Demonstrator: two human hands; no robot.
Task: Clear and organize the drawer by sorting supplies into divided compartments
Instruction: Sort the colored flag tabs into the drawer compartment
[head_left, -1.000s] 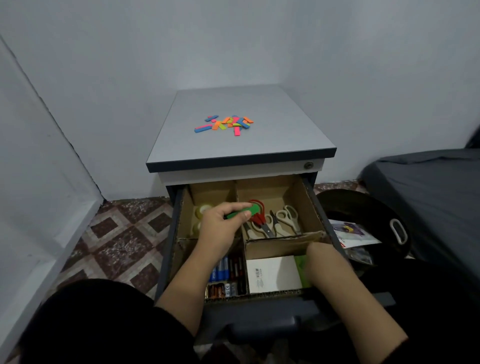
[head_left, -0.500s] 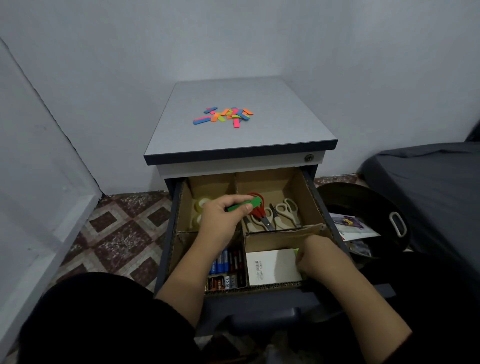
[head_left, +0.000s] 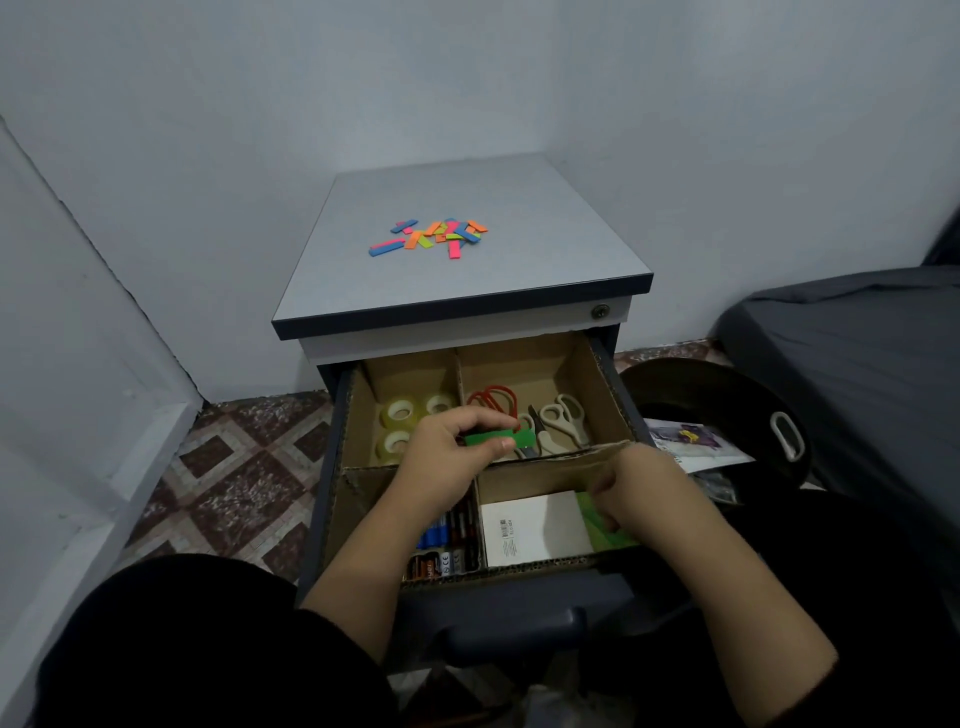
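Note:
The open drawer holds a cardboard divider (head_left: 605, 376) with four compartments. Tape rolls (head_left: 399, 413) lie back left, scissors (head_left: 558, 421) back right, batteries and markers (head_left: 447, 545) front left, a white pad (head_left: 535, 527) and green paper (head_left: 605, 530) front right. My left hand (head_left: 447, 457) pinches a green strip (head_left: 498, 439) over the middle of the divider. My right hand (head_left: 639, 493) reaches into the front right compartment, fingers curled on the green paper.
A heap of coloured strips (head_left: 431, 236) lies on the grey cabinet top (head_left: 545, 244). A dark round bin (head_left: 727, 415) with papers stands on the floor to the right, next to a dark bed (head_left: 857, 338). Walls close in behind and on the left.
The view has shifted a little. My left hand still holds the green strip, now slightly lower and nearer. My right hand has moved left inside the front right compartment onto the green paper.

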